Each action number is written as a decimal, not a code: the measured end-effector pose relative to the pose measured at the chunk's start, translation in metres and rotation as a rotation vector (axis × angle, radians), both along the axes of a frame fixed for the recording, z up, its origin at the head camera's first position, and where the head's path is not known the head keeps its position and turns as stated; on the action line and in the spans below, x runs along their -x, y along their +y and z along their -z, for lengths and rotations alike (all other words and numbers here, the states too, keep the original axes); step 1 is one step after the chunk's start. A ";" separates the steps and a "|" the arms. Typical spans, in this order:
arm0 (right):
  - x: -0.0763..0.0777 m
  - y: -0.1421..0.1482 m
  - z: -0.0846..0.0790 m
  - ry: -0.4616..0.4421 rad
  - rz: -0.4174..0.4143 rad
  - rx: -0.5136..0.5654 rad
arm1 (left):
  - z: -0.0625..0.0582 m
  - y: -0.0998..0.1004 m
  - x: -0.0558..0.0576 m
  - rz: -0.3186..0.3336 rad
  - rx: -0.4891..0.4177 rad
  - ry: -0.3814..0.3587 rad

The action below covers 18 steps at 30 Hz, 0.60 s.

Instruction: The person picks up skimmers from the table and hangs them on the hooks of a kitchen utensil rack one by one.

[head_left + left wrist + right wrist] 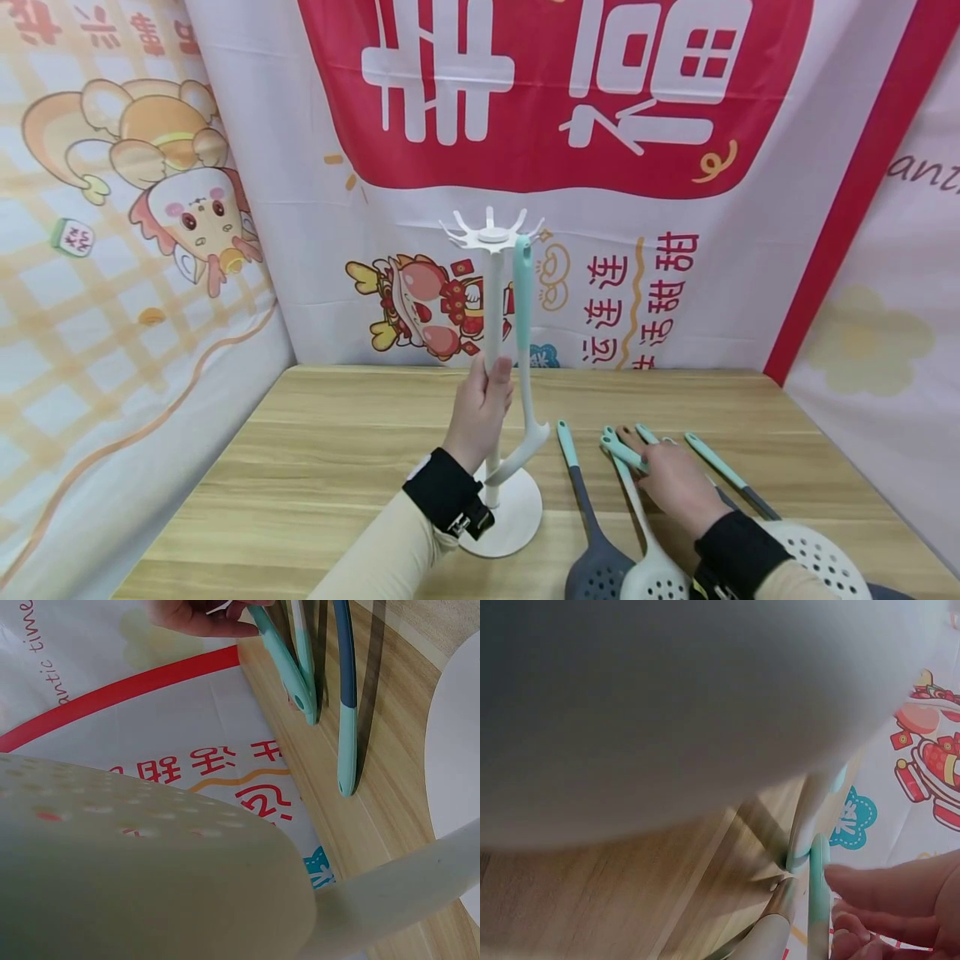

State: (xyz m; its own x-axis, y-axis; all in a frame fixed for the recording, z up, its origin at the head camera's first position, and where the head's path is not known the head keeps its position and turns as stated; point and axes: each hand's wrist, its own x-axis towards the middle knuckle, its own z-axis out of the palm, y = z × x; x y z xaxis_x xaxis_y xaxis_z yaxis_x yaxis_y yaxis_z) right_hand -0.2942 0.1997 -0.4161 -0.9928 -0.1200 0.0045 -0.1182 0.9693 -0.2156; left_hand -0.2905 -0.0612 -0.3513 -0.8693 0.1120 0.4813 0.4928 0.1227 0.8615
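My left hand (pixel 476 408) grips the white post of an upright utensil rack (pixel 492 308), which has a ring of hooks on top and a round base. From one hook hangs a white slotted ladle (pixel 523 317) with a mint handle; its perforated bowl fills much of the left wrist view. My right hand (pixel 678 483) pinches the mint handle end of a white skimmer (pixel 821 554), whose wide holed head shows beyond the right wrist. In the right wrist view, thumb and fingers are at the mint handle (pixel 820 892), and a large pale blurred surface covers the top.
Left of the right hand lie a dark slotted turner (pixel 596 562) and a white slotted spoon (pixel 656 571), both mint-handled. Another mint-and-dark handle (pixel 723 467) lies to its right. Printed cloth (pixel 300 208) hangs behind the wooden table (pixel 337 467) and along both sides.
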 end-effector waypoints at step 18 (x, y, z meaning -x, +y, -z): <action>-0.004 0.004 0.002 0.033 0.089 -0.142 | 0.000 0.001 -0.001 0.002 -0.013 0.008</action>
State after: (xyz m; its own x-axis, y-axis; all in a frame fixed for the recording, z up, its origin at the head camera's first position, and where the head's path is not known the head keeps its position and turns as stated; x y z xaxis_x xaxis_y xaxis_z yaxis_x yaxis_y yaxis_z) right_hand -0.2904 0.2034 -0.4177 -0.9991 -0.0335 0.0262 -0.0354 0.9967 -0.0733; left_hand -0.2898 -0.0600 -0.3514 -0.8651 0.1077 0.4899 0.5001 0.1101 0.8589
